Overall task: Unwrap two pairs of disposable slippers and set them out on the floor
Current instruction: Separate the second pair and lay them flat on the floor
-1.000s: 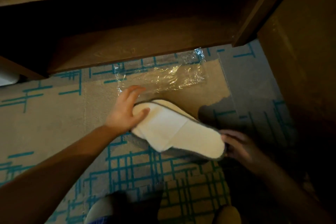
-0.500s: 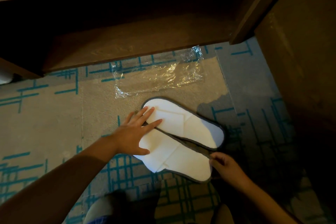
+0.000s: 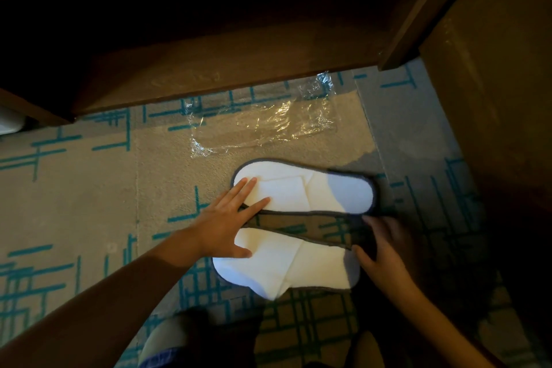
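Observation:
Two white disposable slippers with grey trim lie flat on the patterned carpet, toes to the left. The far slipper (image 3: 313,193) and the near slipper (image 3: 295,266) touch at the toes and spread apart at the heels. My left hand (image 3: 230,218) lies flat with straight fingers across both toe ends. At the heel ends, in shadow, my right hand (image 3: 385,251) touches the slippers with its fingers spread; how firmly it holds them is unclear. An empty clear plastic wrapper (image 3: 263,122) lies on the carpet just beyond the slippers.
A dark wooden shelf unit (image 3: 209,69) overhangs the carpet at the back, and a wooden panel (image 3: 493,98) stands on the right. A white object (image 3: 9,124) shows at the left edge. My knees are at the bottom edge.
The stacked slippers were laid down and parted. Since half a second ago their heels have spread further apart, with carpet now showing between them. My right hand moved to the heels.

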`<action>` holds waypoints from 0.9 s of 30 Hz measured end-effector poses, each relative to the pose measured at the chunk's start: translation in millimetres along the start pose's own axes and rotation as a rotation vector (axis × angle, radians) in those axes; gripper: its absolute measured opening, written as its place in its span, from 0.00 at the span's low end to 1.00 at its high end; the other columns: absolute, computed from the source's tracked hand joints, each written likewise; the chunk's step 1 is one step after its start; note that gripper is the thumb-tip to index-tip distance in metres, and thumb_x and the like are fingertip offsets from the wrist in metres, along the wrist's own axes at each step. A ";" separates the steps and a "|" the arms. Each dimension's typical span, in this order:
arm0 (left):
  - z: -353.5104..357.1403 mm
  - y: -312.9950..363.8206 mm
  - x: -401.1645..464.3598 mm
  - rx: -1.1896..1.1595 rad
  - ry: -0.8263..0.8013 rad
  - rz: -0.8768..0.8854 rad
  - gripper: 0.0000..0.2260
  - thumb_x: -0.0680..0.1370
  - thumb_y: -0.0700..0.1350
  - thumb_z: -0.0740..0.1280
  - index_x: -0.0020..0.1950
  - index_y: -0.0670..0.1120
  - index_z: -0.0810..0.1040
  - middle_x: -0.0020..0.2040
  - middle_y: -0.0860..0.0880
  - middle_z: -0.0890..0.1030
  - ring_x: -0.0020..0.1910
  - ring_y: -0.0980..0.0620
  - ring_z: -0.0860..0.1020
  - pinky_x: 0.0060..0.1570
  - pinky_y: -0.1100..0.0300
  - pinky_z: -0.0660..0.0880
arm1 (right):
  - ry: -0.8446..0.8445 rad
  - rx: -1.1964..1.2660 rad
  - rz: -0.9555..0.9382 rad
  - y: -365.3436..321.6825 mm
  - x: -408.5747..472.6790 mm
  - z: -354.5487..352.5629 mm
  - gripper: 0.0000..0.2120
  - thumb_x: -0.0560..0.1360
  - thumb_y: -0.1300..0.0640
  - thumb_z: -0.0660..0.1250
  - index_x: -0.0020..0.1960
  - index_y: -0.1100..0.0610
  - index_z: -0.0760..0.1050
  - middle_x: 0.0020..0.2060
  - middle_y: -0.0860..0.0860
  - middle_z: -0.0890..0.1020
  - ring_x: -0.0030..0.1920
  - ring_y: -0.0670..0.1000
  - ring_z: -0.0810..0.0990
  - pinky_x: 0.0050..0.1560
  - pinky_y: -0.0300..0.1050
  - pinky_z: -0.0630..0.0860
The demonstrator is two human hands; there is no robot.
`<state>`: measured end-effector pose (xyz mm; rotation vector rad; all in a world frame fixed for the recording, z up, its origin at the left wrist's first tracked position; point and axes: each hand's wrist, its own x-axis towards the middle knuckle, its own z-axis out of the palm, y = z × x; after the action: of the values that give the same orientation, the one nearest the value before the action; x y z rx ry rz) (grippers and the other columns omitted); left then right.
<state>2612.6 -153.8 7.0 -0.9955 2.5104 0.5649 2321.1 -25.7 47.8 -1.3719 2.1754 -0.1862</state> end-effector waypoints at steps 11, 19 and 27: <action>-5.7 32.4 8.6 0.042 0.006 -0.113 0.46 0.66 0.66 0.65 0.74 0.60 0.38 0.77 0.44 0.37 0.76 0.41 0.41 0.73 0.40 0.49 | -0.380 -0.511 -0.650 -16.3 17.7 39.8 0.54 0.61 0.33 0.67 0.73 0.40 0.34 0.71 0.51 0.27 0.70 0.55 0.24 0.66 0.64 0.29; -13.7 64.0 34.8 -0.023 0.015 -0.113 0.43 0.68 0.63 0.67 0.74 0.61 0.44 0.77 0.45 0.45 0.75 0.41 0.46 0.72 0.41 0.55 | -0.357 -0.480 -0.504 3.4 35.9 18.3 0.44 0.67 0.38 0.66 0.75 0.42 0.45 0.76 0.47 0.37 0.76 0.52 0.36 0.72 0.62 0.37; -25.7 69.1 49.3 0.002 0.024 -0.108 0.39 0.69 0.64 0.66 0.74 0.60 0.49 0.76 0.46 0.49 0.74 0.42 0.50 0.70 0.41 0.57 | -0.292 -0.519 -0.482 17.8 47.0 -5.2 0.38 0.68 0.41 0.64 0.74 0.43 0.52 0.74 0.50 0.58 0.74 0.52 0.54 0.73 0.60 0.46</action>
<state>2525.2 -147.8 20.6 -1.1354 2.4593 0.5213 2289.1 -59.0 27.3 -2.0513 1.6792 0.4085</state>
